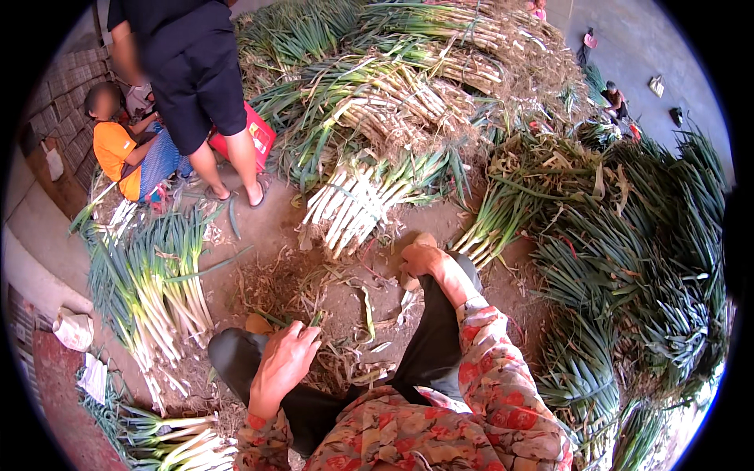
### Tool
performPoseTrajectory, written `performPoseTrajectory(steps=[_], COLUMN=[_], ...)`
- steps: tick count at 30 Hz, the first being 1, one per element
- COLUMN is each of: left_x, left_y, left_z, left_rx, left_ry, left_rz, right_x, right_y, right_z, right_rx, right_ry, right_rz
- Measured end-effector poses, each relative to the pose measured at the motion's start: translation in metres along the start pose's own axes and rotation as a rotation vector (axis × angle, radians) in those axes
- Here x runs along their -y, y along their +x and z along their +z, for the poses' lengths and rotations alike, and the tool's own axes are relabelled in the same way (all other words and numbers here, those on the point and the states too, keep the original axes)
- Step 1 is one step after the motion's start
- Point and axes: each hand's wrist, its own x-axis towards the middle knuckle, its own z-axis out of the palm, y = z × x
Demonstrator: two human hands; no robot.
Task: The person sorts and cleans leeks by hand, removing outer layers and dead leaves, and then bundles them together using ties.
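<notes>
My left hand [284, 363] is over my left thigh, its fingers curled together. A short green bit of leaf [317, 318] shows at its fingertips; whether the fingers grip it is unclear. My right hand [426, 259] is by my right knee, fingers bent inward, and what they close on, if anything, is hidden. Ahead of me lies a bundle of trimmed green onions [353, 200] with clean white stalks. Loose green onions [161, 286] are spread on the ground at my left. Peeled leaves and skins [345, 314] litter the dirt between my legs.
A tall heap of green onions [393, 94] with dirty roots rises ahead. More bundles [613, 259] are piled along my right. A person in dark shorts [196, 74] stands ahead-left beside a red container [253, 141]; a person in orange [118, 149] sits near them.
</notes>
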Motion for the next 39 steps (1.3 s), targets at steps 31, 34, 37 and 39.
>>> performPoseTrajectory(steps=[31, 34, 37, 39], left_x=[0.068, 0.067, 0.069, 0.075], left_y=[0.009, 0.006, 0.010, 0.016], left_z=[0.017, 0.014, 0.021, 0.039], left_rx=[-0.037, -0.050, 0.035, -0.053], left_ry=[-0.009, 0.038, 0.034, -0.008], left_rz=[0.053, 0.034, -0.012, 0.073], right_x=[0.128, 0.126, 0.123, 0.103], right_y=[-0.065, -0.049, -0.036, -0.017], right_z=[-0.057, -0.056, -0.050, -0.029], right_rx=[-0.150, -0.215, -0.190, -0.186], right_ry=[-0.123, -0.055, 0.012, 0.026], right_rz=[-0.434, -0.477, -0.514, -0.567])
